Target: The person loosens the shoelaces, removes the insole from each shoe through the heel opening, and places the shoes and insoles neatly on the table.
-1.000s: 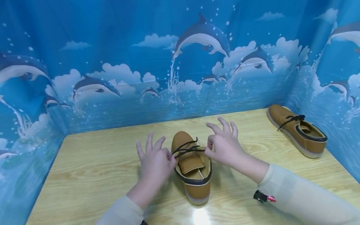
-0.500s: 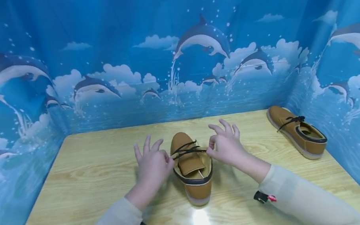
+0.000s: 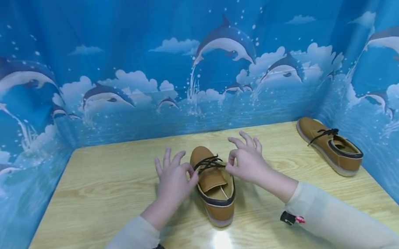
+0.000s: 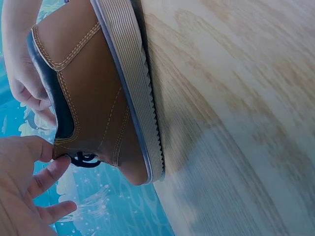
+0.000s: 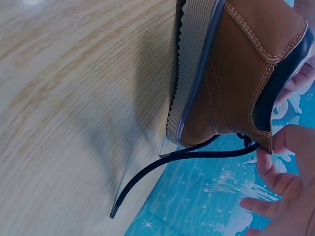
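Observation:
A brown leather lace-up shoe [image 3: 220, 213] stands upright in mid-table, toe pointing away, black collar round its opening. Black laces [image 3: 208, 164] cross over its front, and the tongue [image 3: 210, 179] lies behind them. On its left side my left hand [image 3: 173, 180] pinches the upper corner of the eyelet flap between thumb and forefinger, as the left wrist view shows. Opposite, my right hand [image 3: 249, 162] pinches the other flap's corner. The other fingers of both hands are spread. A lace end [image 5: 140, 173] hangs past the toe towards the table in the right wrist view.
A matching shoe [image 3: 327, 146], its laces gathered in a dark knot, stands near the table's right edge. The wooden table [image 3: 105, 181] is bordered by a blue dolphin-print curtain [image 3: 166, 117] at the back and both sides.
Both hands have come in closer to the shoe, the left moving right and the right slightly left. The lace strands stretched between them earlier now lie bunched over the shoe's front.

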`<state>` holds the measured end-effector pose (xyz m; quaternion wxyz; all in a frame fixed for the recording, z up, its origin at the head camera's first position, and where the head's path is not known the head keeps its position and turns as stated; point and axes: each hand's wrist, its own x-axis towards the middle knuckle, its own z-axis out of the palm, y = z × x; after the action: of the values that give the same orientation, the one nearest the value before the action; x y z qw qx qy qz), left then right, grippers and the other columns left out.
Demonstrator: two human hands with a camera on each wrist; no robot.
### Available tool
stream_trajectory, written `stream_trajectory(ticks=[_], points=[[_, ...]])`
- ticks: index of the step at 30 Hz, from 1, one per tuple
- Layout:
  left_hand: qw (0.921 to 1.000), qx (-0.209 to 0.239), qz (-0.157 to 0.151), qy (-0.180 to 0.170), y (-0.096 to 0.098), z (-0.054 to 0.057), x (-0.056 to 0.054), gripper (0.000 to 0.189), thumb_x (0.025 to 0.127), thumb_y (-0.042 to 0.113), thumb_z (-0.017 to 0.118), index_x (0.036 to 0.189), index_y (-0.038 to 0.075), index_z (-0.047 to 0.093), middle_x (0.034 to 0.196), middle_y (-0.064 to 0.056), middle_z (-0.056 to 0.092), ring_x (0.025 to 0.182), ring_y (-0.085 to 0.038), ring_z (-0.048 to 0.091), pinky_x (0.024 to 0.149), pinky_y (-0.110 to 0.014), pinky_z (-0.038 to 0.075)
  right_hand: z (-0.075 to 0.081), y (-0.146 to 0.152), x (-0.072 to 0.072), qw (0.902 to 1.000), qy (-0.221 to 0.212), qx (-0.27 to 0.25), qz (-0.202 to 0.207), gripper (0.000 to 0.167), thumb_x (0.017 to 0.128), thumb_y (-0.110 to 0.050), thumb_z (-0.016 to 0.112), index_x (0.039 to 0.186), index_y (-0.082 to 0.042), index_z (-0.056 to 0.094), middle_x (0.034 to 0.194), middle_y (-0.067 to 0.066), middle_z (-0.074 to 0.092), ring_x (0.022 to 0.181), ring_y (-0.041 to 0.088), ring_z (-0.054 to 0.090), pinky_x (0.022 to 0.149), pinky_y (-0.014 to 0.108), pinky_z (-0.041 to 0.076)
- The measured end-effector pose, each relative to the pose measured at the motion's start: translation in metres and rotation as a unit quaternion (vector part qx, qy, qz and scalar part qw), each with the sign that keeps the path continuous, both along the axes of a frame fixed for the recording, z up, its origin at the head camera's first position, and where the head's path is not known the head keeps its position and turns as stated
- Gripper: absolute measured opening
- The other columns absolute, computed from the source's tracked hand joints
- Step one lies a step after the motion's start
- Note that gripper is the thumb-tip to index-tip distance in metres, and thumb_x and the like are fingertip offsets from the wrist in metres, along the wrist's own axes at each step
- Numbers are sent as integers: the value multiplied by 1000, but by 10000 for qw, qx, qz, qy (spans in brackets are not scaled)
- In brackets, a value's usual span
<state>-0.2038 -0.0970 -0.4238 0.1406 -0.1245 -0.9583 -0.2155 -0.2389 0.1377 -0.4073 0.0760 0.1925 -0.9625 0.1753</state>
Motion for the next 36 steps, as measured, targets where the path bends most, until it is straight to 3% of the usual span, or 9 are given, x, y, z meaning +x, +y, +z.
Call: stream_trajectory(ticks=[17,24,36], points=[[9996,266,-42,-32,2,-6,2,29,89,38,76,65,28,63,146,-10,53,150,-42,15,116,-66,-7,-1,-3,6,9997,152,-46,171,23,80,-22,71,62,-27,59,151,14,47,148,42,16,114,70,2],[9998,194,-33,55,6,-8,2,23,90,40,74,73,25,70,145,-9,54,150,-40,17,116,-67,-5,-2,-3,8,9995,240,-42,189,24,81,-25,73,63,-27,58,151,14,47,148,42,16,114,70,4],[9997,166,-17,203,5,-13,3,24,87,40,77,69,28,66,144,-8,55,150,-39,17,117,-65,-7,-6,-1,13,9994,309,15,135,21,79,-31,73,64,-27,58,151,14,46,149,41,15,115,70,3]])
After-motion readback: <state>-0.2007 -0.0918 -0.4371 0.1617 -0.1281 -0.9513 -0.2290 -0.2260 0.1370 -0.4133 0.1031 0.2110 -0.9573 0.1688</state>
